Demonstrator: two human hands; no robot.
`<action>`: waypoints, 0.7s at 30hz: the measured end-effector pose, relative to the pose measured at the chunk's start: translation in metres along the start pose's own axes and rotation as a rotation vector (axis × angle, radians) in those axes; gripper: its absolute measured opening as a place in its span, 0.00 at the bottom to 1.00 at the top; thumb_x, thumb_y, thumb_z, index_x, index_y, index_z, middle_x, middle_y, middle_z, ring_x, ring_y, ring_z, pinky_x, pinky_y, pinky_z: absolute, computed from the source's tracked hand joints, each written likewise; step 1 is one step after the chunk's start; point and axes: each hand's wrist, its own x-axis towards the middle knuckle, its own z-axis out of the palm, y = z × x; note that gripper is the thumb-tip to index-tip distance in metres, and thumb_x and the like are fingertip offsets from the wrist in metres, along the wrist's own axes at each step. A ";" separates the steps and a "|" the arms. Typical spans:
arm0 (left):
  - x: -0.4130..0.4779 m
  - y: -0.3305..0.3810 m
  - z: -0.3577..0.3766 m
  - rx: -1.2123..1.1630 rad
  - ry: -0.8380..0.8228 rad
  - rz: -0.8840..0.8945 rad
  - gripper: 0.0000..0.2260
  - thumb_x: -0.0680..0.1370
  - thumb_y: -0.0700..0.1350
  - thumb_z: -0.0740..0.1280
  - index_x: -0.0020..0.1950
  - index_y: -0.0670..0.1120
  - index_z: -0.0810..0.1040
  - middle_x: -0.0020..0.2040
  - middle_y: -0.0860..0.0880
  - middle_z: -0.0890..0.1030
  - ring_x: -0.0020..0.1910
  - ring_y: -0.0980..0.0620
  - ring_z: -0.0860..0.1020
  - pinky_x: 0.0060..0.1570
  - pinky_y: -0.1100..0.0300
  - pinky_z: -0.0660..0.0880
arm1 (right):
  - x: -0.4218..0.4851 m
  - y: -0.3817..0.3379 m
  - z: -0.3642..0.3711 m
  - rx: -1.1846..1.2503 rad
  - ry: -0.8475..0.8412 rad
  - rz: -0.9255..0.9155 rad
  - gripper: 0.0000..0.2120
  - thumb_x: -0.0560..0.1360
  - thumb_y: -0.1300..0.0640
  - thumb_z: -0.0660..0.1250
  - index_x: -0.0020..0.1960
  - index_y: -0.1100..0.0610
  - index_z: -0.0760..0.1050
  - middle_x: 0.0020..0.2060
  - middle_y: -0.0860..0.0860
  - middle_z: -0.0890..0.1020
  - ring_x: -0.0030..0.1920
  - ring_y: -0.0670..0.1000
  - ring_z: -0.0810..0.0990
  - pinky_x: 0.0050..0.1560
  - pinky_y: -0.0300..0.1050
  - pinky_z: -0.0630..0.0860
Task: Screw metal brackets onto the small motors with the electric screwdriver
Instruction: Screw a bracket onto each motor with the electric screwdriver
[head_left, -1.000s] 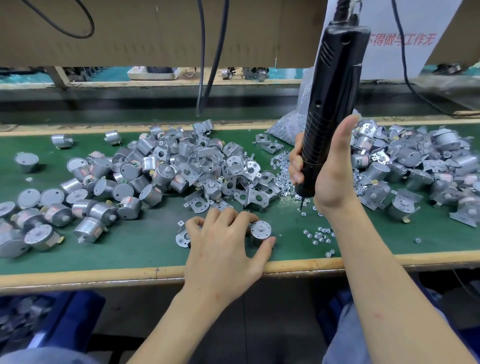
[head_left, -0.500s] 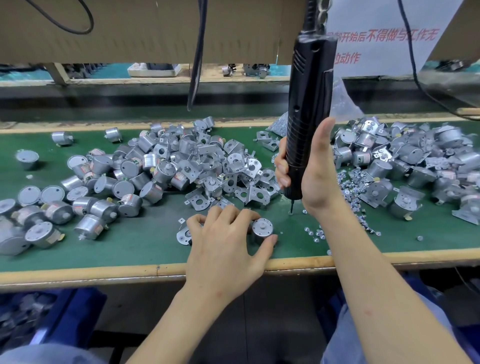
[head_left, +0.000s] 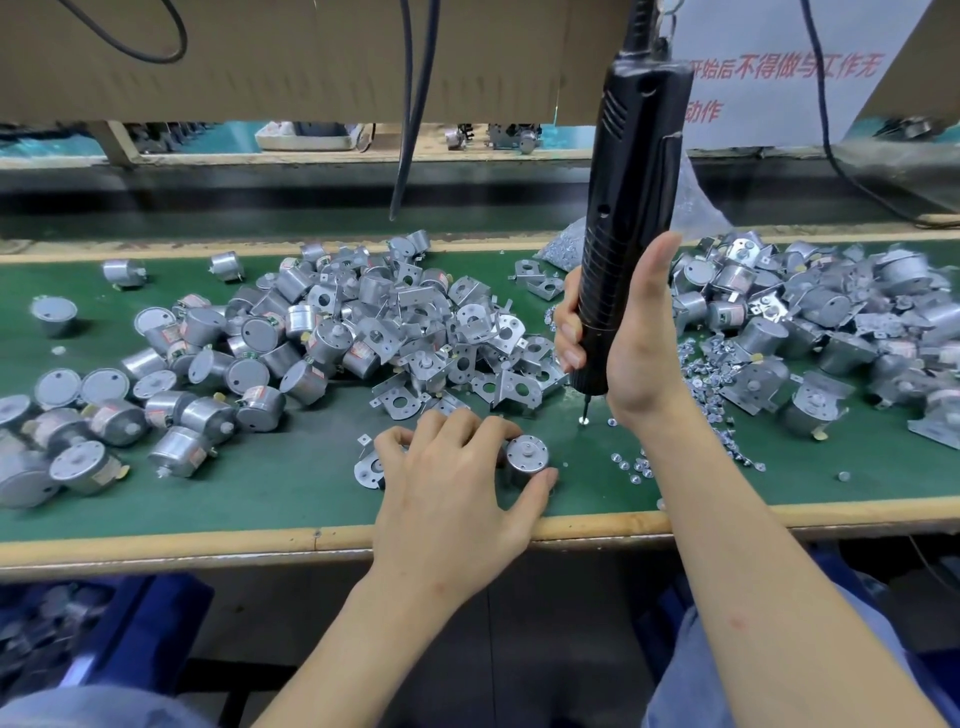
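The right hand grips the electric screwdriver upright, its bit on a loose screw just right of the motor, which the left hand pinches near the bench's front edge.

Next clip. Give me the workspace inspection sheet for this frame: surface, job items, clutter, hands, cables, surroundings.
Surface: green mat on a wood-edged bench, crowded with parts.
Job's things: electric screwdriver upright, its bit tip at a screw on the mat; one motor and one bracket near the front edge.
Clutter: bare motors heaped left, bracket pile centre, bracketed motors heaped right, loose screws, screw bag behind.
Hands: left hand pinches the motor between thumb and forefinger, other fingers on the bracket; right hand grips the electric screwdriver.
Cables: black cables hang from above.
Surroundings: cardboard panel, white notice with red characters, blue bin under the bench.
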 end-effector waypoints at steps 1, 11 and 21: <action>0.000 0.000 0.000 -0.002 0.000 0.000 0.17 0.73 0.66 0.62 0.49 0.55 0.79 0.41 0.58 0.74 0.45 0.51 0.73 0.49 0.50 0.64 | 0.000 0.000 0.000 -0.007 0.005 -0.002 0.40 0.59 0.15 0.58 0.34 0.54 0.72 0.26 0.52 0.71 0.23 0.52 0.67 0.27 0.41 0.68; 0.000 0.001 -0.002 -0.011 -0.004 -0.008 0.17 0.73 0.67 0.62 0.48 0.55 0.78 0.40 0.58 0.74 0.44 0.51 0.73 0.49 0.50 0.64 | -0.002 -0.001 0.003 -0.044 0.021 -0.011 0.40 0.58 0.15 0.56 0.34 0.54 0.72 0.26 0.52 0.71 0.22 0.51 0.67 0.27 0.40 0.69; 0.001 0.002 -0.002 0.041 -0.002 -0.058 0.21 0.70 0.72 0.62 0.42 0.54 0.76 0.39 0.58 0.76 0.45 0.50 0.74 0.48 0.50 0.62 | -0.006 -0.001 0.013 -0.044 0.006 -0.021 0.38 0.60 0.15 0.55 0.33 0.51 0.73 0.25 0.51 0.72 0.22 0.51 0.68 0.27 0.41 0.69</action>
